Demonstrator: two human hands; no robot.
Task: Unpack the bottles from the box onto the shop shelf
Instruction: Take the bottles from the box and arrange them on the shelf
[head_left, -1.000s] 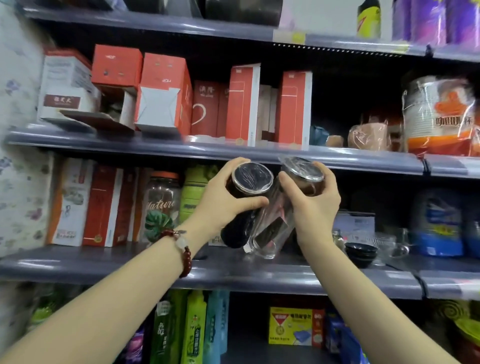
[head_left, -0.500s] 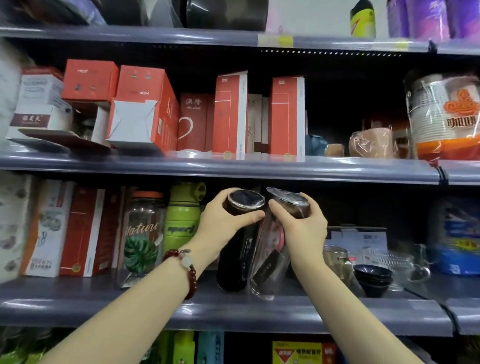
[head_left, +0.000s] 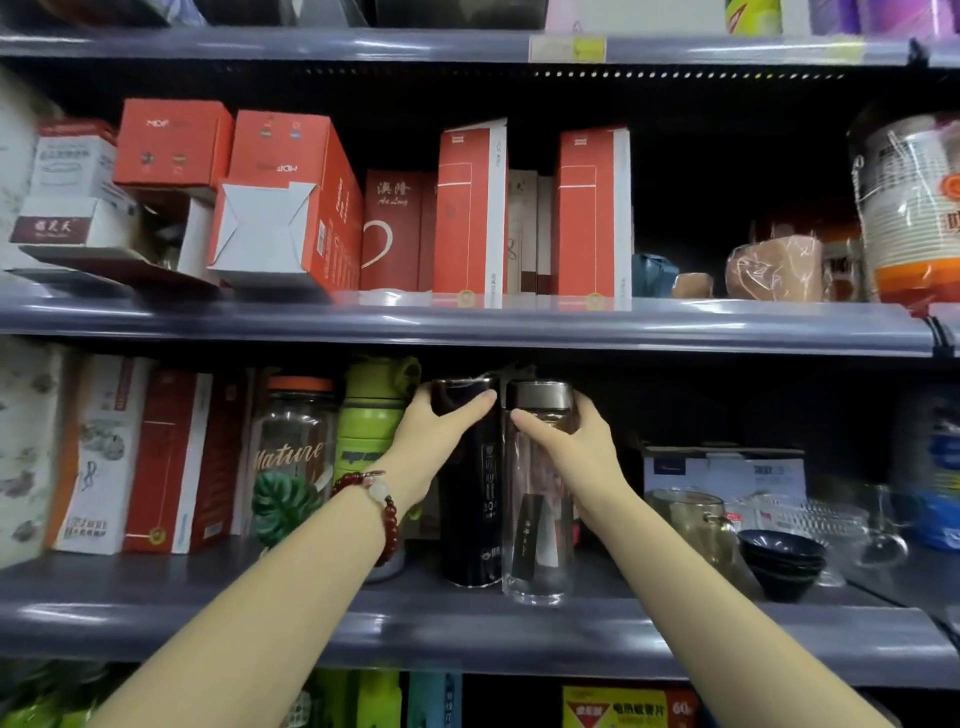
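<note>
You have both bottles down on the shop shelf (head_left: 467, 631), standing upright and side by side, touching or very nearly so. Your left hand (head_left: 441, 441) is wrapped around the upper part of the black bottle (head_left: 470, 519), thumb across its front just under the cap; your right hand (head_left: 576, 447) is curled round the upper part of the clear bottle (head_left: 537, 525), thumb on the glass below its metal lid. Both sit between the green bottle (head_left: 369, 421) on your left and the glass mug (head_left: 691, 519) on your right, with a stack of dark bowls (head_left: 782, 566) further right. To my eye you are at the placing step, right at the point of letting go: the bases look seated on the board, though the clear one stands close to the front edge. The next move calls for loosening both grips gently and drawing your hands straight back, without brushing the tops, since tall narrow bottles tip easily and a knock could carry one into the mug. You might nudge the clear bottle a little deeper first so it lines up with the black one. The box is not in view, so I cannot tell how many bottles remain to unpack.
</note>
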